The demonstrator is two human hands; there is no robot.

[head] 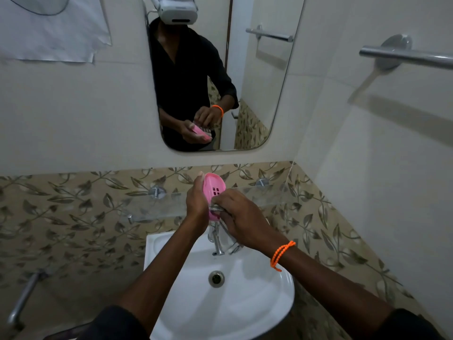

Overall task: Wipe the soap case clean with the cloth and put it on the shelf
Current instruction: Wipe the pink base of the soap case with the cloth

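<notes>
Head view first: we see our left hand (pixel 196 204) gripping the pink soap case (pixel 213 190) from its left side, fingers curled round the edge and one fingertip reaching past the top rim. We hold the case tilted up on its long axis above the white sink (pixel 171 244), its hollow side with the small drain slots facing us, in front of the glass shelf (pixel 274 197) that runs along the leaf-patterned tile band. Our right hand (pixel 241 217) has its fingers bunched tight on a grey-and-white cloth (pixel 215 208), pressing it against the lower right part of the case; more of the cloth hangs under the palm, beside the chrome tap (pixel 217 241). An orange beaded band (pixel 282 253) circles our right wrist. Below the tap we can see the drain (pixel 216 278) in the basin. On the wall above, the mirror (pixel 264 94) shows a person in a dark shirt with both hands on the pink case. A towel bar (pixel 404 56) juts from the right wall, and a metal pipe (pixel 23 298) slants across the lower left.
</notes>
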